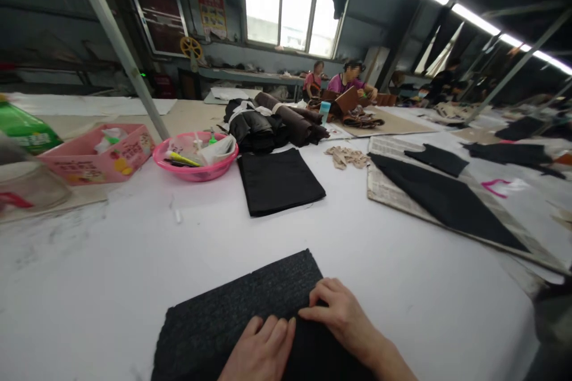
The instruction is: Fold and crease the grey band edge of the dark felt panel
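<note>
A piece of black fabric [223, 303] with a textured upper band lies on the white table directly in front of me. Its near part runs out of the bottom of the view. My left hand [263, 345] rests on the fabric with curled fingers pressed together at the lower edge of the textured band. Just to the right, my right hand [342, 318] pinches the fabric near its right edge, thumb and forefinger close to the left fingertips. Beyond the hands sits a neat stack of smooth black cloth pieces [281, 181].
A pink basin [196, 172] with pens and small tools stands back left, beside a pink box [98, 169]. Dark rolled bundles [259, 125] and beige scraps [346, 156] lie farther back. Right, black pieces rest on a board [388, 199]. Co-workers [351, 78] sit in the distance.
</note>
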`<state>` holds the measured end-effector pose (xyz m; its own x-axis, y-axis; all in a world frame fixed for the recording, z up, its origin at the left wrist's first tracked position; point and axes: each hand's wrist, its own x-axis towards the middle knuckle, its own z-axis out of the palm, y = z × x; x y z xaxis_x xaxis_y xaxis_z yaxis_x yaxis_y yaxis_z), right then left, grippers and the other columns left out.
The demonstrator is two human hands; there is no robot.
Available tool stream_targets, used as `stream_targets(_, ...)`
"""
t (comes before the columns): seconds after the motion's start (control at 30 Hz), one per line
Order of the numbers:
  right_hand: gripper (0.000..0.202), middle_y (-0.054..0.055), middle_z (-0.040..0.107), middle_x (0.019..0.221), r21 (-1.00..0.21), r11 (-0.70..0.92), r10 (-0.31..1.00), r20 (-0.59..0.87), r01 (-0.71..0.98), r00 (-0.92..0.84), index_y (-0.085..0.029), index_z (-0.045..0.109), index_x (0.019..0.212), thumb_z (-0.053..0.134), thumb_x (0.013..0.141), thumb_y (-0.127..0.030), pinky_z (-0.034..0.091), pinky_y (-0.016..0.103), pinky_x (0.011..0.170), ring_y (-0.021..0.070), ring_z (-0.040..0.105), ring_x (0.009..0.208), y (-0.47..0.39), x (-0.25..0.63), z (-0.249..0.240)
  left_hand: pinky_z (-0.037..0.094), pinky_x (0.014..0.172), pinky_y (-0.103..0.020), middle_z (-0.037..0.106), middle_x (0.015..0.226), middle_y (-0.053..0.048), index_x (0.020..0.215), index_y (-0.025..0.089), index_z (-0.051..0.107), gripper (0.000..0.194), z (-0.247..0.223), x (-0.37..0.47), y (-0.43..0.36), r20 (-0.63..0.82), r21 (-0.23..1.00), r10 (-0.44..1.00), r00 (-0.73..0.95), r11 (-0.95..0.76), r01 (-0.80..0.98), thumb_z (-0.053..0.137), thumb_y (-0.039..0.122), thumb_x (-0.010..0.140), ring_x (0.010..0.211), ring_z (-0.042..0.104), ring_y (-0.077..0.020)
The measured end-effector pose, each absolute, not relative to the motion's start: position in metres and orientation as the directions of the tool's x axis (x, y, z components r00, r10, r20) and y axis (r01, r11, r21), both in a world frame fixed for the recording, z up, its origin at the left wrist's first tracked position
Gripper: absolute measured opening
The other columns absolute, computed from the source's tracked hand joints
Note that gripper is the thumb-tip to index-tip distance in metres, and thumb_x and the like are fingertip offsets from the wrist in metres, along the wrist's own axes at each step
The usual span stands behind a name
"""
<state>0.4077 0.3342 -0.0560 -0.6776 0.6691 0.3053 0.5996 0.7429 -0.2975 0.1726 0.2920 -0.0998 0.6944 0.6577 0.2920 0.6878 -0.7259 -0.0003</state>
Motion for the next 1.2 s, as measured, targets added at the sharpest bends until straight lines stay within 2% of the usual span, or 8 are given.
stream_targets(0.1,0.021,0.002,0.056,0.093,-0.317,0.743,0.665,0.256,0.589,-0.701,-0.031,0.067,0.110,0.053,0.099,-0.019,0.038,0.033,0.078,0.0168,0.049,0.089,0.336,0.412,-0.053,0.041,0.084,-0.035,0.060,0.108,-0.007,0.137,0.013,0.044,0.040,-0.081,0.173,0.288,0.154,0.035,0.686,0.711,-0.723,0.690,0.043,0.015,0.097,0.094,0.054,-0.0193)
stream_targets(0.3,0.025,0.003,0.055,0.097,-0.324,0.764,0.637,0.239,0.559,-0.733,-0.030,0.066,0.114,0.047,0.102,-0.020,0.040,0.033,0.081,0.0163,0.050,0.090,0.342,0.418,-0.056,0.043,0.081,-0.035,0.057,0.106,-0.008,0.140,0.009,0.037,0.045,-0.065,0.171,0.288,0.066,0.041,0.680,0.731,-0.733,0.679,0.043,0.014,0.096,0.093,0.052,-0.0194)
stream_targets(0.5,0.026,0.004,0.056,0.097,-0.304,0.784,0.614,0.255,0.541,-0.747,-0.030,0.065,0.116,0.046,0.101,-0.020,0.043,0.033,0.082,0.0161,0.052,0.091,0.344,0.419,-0.060,0.043,0.079,-0.035,0.055,0.107,-0.008,0.143,0.009,0.033,0.047,-0.061,0.171,0.290,0.045,0.038,0.675,0.736,-0.737,0.674,0.041,0.014,0.097,0.092,0.051,-0.0189)
stream_targets(0.73,0.027,0.004,0.056,0.098,-0.297,0.778,0.622,0.242,0.553,-0.745,-0.030,0.064,0.117,0.044,0.102,-0.019,0.041,0.035,0.084,0.0173,0.051,0.096,0.344,0.423,-0.059,0.043,0.075,-0.034,0.055,0.101,-0.006,0.141,0.011,0.036,0.044,-0.058,0.176,0.294,0.050,0.033,0.675,0.737,-0.738,0.674,0.041,0.013,0.097,0.087,0.050,-0.0187)
stream_targets(0.9,0.028,0.004,0.056,0.099,-0.308,0.762,0.643,0.245,0.570,-0.726,-0.029,0.064,0.117,0.042,0.103,-0.019,0.040,0.035,0.082,0.0173,0.049,0.095,0.345,0.434,-0.060,0.043,0.078,-0.034,0.055,0.106,-0.006,0.138,0.010,0.040,0.040,-0.056,0.180,0.296,0.055,0.057,0.676,0.735,-0.737,0.673,0.042,0.013,0.097,0.091,0.050,-0.0189)
stream_targets(1.2,0.028,0.005,0.055,0.101,-0.334,0.746,0.658,0.228,0.577,-0.718,-0.028,0.063,0.117,0.041,0.103,-0.018,0.041,0.035,0.084,0.0180,0.049,0.096,0.343,0.440,-0.058,0.042,0.081,-0.036,0.055,0.107,-0.007,0.142,0.008,0.034,0.047,-0.057,0.181,0.296,0.047,0.035,0.664,0.747,-0.748,0.663,0.043,0.012,0.096,0.091,0.051,-0.0194)
